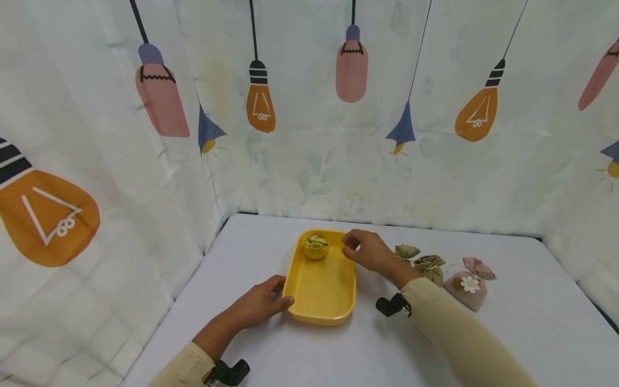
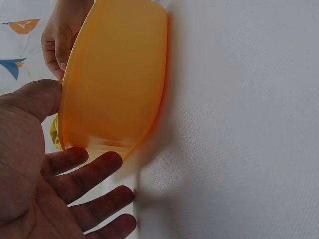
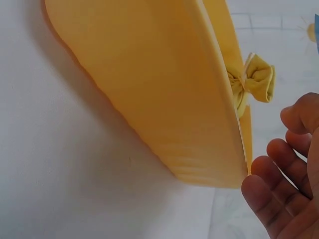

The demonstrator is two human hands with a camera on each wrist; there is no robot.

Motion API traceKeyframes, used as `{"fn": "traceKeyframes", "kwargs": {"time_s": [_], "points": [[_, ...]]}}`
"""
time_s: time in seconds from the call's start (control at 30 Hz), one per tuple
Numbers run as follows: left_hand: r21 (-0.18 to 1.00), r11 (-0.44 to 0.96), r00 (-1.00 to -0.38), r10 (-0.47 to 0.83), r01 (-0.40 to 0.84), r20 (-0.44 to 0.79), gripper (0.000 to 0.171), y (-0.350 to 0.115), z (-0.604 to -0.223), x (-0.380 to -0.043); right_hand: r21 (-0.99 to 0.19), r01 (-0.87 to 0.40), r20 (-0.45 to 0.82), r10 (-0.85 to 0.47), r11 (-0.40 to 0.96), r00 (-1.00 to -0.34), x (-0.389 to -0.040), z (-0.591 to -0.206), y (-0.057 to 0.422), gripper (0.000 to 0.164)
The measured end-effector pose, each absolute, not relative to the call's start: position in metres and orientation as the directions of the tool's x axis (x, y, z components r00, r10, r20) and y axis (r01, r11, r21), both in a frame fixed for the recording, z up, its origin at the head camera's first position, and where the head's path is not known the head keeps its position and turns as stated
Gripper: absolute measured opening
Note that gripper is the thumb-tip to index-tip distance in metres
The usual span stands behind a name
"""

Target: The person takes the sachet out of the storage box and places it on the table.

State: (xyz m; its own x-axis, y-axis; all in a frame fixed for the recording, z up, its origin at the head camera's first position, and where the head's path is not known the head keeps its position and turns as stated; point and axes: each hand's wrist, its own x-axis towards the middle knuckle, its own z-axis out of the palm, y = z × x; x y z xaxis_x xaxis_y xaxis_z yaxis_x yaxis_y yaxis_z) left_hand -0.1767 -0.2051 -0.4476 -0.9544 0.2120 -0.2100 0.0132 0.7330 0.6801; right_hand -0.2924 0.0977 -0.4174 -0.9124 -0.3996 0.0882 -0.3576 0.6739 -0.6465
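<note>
A yellow tray lies on the white table, and a yellow-green drawstring pouch sits inside its far left part. My left hand is at the tray's near left side; in the left wrist view its thumb touches the rim while the fingers spread loosely beside the outer wall. Over the tray's far right corner is my right hand, its fingers loosely bent and holding nothing. The right wrist view shows its fingertips close to the rim; whether they touch it I cannot tell.
Right of the tray, partly behind the right forearm, lie green pouches. A pink pouch with a white flower is farther right. A patterned curtain hangs behind the table and along its left side.
</note>
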Motion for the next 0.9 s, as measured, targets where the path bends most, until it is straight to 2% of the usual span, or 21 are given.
{"fn": "traceKeyframes", "kwargs": {"time_s": [0.9], "points": [[0.682, 0.731, -0.953, 0.219, 0.019, -0.208, 0.065, -0.206, -0.448, -0.175, -0.626, -0.357, 0.048, -0.423, 0.693, -0.905, -0.303, -0.422, 0.068, 0.023]]}}
